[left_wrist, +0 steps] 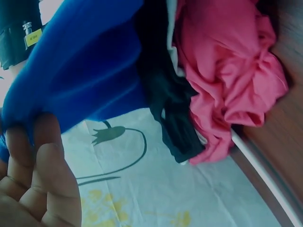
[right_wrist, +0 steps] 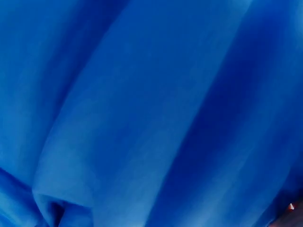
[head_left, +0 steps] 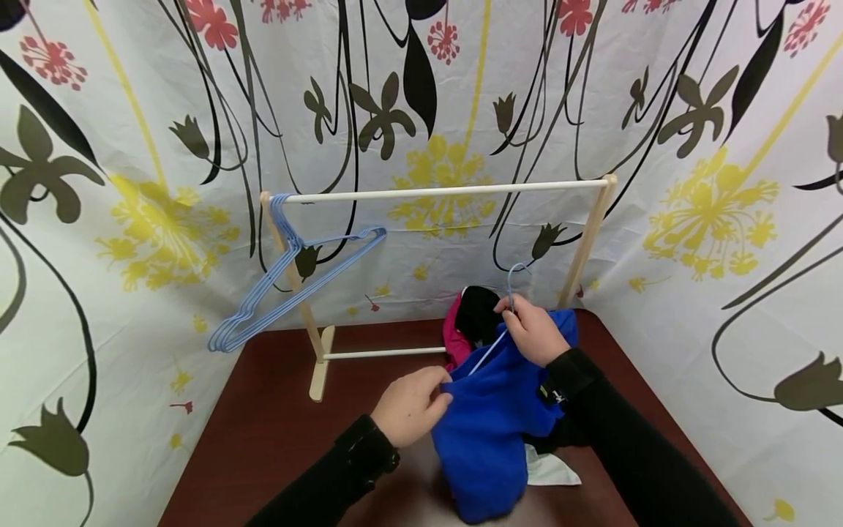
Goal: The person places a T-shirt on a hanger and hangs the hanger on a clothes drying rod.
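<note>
A blue garment (head_left: 490, 424) hangs between my two hands over the table's right side. My right hand (head_left: 532, 333) grips a light blue hanger (head_left: 517, 272) just below its hook. One arm of that hanger slopes down to the left at the garment's upper edge. My left hand (head_left: 411, 405) pinches the garment's edge near the low end of the hanger arm. In the left wrist view the left fingers (left_wrist: 47, 156) press the blue fabric (left_wrist: 94, 61) against the thumb side. Blue cloth fills the right wrist view, hiding the right hand there.
Several light blue hangers (head_left: 263, 296) hang at the left end of a wooden rack's white rail (head_left: 448, 192). Behind the garment lie pink (left_wrist: 227, 71) and black clothes (head_left: 477, 315). White cloth (head_left: 552, 468) lies on the dark red table (head_left: 276, 432). A patterned curtain (head_left: 454, 95) surrounds it.
</note>
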`<state>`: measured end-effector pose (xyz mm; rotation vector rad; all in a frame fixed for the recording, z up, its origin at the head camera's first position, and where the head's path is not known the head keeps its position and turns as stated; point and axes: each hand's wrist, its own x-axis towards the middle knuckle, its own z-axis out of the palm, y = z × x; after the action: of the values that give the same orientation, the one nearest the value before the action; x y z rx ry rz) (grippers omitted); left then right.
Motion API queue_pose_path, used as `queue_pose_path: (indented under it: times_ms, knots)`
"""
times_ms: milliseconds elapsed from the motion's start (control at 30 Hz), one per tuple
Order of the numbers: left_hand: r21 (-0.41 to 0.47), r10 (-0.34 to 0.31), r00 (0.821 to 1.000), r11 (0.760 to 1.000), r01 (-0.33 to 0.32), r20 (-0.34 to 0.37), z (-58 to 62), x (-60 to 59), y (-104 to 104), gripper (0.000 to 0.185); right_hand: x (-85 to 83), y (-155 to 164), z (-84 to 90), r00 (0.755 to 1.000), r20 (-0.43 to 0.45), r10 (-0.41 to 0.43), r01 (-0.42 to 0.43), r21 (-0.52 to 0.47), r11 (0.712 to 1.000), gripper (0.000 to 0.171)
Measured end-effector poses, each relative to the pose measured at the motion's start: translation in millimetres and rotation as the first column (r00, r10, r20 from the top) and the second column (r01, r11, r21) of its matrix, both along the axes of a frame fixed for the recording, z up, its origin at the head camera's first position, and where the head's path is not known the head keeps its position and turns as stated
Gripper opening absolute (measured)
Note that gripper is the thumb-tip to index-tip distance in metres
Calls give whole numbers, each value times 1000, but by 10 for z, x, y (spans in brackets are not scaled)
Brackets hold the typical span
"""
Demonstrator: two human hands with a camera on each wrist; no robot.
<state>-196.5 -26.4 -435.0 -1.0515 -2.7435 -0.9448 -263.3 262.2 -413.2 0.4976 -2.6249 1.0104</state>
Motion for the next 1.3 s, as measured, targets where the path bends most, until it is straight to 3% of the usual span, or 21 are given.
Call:
queue_pose_path:
  times_ms: [433,633,767,933,1033,1200,1300]
  knots:
    - [44,-43,994,998,39,98,0,-134,329,7,88,-185,-16,997,-25,77,-76,30,997,20]
    - [90,-43,993,995,32,114,-24,-181,396,22,106,-246,1,994,-58,95,-94,26,995,17]
    - [122,-9,987,992,-10,158,-42,-193,411,30,108,-261,13,993,-67,96,-94,32,995,16]
    - [81,55,971,994,-75,231,-84,-172,390,22,119,-261,23,993,-54,108,-107,28,994,17]
    - [67,42,977,996,-58,210,-115,-148,401,16,122,-253,25,993,-47,111,-110,26,994,17]
    - [92,21,996,995,-29,89,-180,-104,447,10,103,-207,6,993,-32,113,-113,8,994,21]
    - [110,31,999,993,-36,44,-204,-80,454,10,82,-144,-11,993,-24,113,-114,-11,993,29]
